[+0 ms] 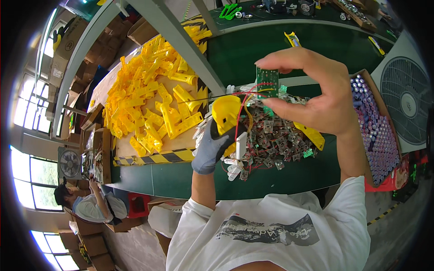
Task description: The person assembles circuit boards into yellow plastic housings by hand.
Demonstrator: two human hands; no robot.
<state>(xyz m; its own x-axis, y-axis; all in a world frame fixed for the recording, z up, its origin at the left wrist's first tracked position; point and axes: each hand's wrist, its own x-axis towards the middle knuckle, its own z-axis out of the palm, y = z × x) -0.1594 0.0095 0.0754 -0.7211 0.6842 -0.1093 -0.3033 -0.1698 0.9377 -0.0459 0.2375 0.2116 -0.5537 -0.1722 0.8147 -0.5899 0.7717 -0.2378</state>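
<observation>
Between the thumb and fingers of my bare right hand (323, 88) a small green circuit board (266, 82) is pinched upright. Red and yellow wires run from it to a hollow yellow plastic housing (225, 113). That housing is gripped by my left hand (210, 149), in a grey glove, just left of the board. A white plastic piece (241, 145) shows beside the gloved fingers; whether they hold it I cannot tell. Below both hands lies a heap of small wired electronic parts (275, 142). Under my right wrist rests another yellow housing (312, 135).
Many yellow housings (140, 95) cover a striped-edged board at left. A grey metal post (181, 40) slants up nearby. At right stand a box of cylindrical cells (375, 135) and a fan (407, 90). A person (99, 205) sits far left. The green bench (158, 180) runs in front.
</observation>
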